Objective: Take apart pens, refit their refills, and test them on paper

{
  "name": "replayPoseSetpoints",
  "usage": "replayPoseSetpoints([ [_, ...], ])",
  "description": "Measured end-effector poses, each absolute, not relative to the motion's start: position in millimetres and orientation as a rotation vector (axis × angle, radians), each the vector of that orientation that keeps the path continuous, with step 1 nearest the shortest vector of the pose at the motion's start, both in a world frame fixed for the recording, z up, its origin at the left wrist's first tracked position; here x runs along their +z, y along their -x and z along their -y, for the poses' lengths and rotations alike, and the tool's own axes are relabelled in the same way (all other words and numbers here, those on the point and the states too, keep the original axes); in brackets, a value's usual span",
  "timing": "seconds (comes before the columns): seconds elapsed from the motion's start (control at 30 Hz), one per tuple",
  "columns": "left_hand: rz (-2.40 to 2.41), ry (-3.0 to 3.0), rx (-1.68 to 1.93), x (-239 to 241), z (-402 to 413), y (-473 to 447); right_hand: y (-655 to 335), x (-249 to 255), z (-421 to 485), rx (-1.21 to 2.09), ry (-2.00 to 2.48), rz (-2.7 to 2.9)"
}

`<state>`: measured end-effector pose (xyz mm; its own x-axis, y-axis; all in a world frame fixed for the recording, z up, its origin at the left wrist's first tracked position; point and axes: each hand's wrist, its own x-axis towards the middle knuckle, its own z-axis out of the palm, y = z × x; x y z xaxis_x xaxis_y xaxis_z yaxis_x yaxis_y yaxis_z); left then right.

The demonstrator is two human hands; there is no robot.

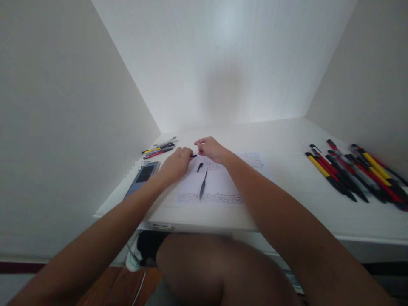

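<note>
Left hand pinching small blue piece by far left of paper; right hand curled just right, can't tell if gripping; piece probably light, stiff, slick, grip exposed end

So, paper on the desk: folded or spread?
Spread. The paper lies flat on the desk, with writing farther off and a speckled band along its near edge.

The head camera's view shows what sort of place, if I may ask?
Probably a study nook: a white desk between pale walls, a marked sheet, and clusters of pens.
</note>
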<state>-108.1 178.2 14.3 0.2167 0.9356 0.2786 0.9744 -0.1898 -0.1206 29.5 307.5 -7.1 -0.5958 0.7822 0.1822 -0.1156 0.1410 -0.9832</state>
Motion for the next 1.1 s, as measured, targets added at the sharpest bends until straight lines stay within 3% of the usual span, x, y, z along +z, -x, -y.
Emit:
replayPoseSetpoints([
  [0.17,2.026,2.014,-0.634,-5.1,-178.2,95.7,-23.9,-3.6,-299.2,1.616,0.582,1.593],
  [0.5,2.135,1.937,-0.912,-6.3,-171.0,86.4,-23.1,7.5,-277.6,1.657,0.619,1.554],
  [0.6,2.121,1.939,-0.932,-7.3,-171.5,87.0,-20.9,2.3,-279.2,1.495,0.621,1.677],
  [0.83,2.15,1.919,-0.945,-7.7,-173.5,89.3,-22.7,-4.5,-284.1,0.687,0.589,2.044],
  [1.1,2.185,1.939,-0.968,-7.5,-173.1,89.4,-27.1,-4.5,-286.3,0.584,0.548,2.079],
])
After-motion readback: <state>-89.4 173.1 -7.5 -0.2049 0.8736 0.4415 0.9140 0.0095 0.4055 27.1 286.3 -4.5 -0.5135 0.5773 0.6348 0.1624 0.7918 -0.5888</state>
